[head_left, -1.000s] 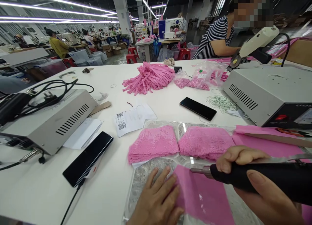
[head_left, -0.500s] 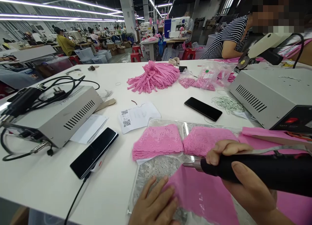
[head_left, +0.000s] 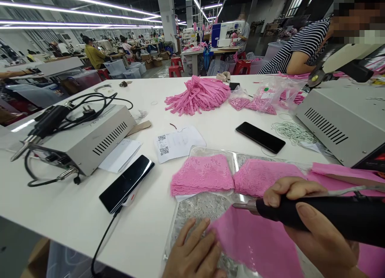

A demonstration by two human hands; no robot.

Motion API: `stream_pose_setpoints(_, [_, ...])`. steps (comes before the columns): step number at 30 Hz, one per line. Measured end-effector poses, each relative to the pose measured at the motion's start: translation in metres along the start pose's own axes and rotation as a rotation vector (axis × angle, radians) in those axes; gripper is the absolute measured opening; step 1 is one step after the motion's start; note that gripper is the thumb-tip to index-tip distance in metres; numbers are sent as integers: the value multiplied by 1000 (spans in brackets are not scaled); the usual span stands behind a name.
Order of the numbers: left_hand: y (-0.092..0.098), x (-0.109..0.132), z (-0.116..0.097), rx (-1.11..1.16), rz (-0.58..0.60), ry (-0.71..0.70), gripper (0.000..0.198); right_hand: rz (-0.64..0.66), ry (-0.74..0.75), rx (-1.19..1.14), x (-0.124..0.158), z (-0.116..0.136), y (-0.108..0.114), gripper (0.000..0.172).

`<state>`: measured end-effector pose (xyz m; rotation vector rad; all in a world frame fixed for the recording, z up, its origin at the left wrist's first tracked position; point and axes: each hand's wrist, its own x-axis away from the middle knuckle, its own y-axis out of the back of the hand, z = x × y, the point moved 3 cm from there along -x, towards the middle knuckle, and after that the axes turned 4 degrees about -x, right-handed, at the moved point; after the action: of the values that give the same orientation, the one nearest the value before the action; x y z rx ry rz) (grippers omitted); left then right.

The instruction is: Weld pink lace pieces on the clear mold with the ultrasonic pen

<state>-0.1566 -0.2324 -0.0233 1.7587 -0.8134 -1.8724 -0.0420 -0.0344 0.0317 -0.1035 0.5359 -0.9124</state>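
My right hand (head_left: 319,226) is wrapped round a black handheld ultrasonic welder (head_left: 337,214), pointing left. Its metal tip is at the top corner of a plain pink fabric piece (head_left: 255,238); whether it touches cannot be made out. My left hand (head_left: 194,250) lies flat, fingers apart, on the left edge of that piece. Under the fabric is a clear plastic-covered board (head_left: 201,207) with a grey speckled surface. Just beyond the tip are two stacks of pink lace pieces, a left stack (head_left: 203,173) and a right stack (head_left: 264,175).
Grey power boxes stand at left (head_left: 90,137) and right (head_left: 345,117). Two phones, one left (head_left: 128,183) and one right (head_left: 260,137), flank a printed paper (head_left: 182,143). Behind lie pink straps (head_left: 200,95) and bagged pink pieces (head_left: 261,103). A person in a striped top (head_left: 296,45) leans at the far right.
The whole view has swung slightly left, so things appear further right. My hands, the welder and the fabric keep nearly the same places relative to each other.
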Motion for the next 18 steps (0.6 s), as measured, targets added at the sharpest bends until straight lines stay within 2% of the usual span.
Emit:
stream_pose_setpoints(5, [3,3,0,-17,34,-9,33,-30,-52,-47,1,3,-1,13])
stream_pose_setpoints(11, [6,6,-2,-35,44,26,38,32,-48,-54,3,8,-15,13])
stream_pose_setpoints(18, [6,5,-4,-39,31,66,37,44,-65,1,7,6,-20,16])
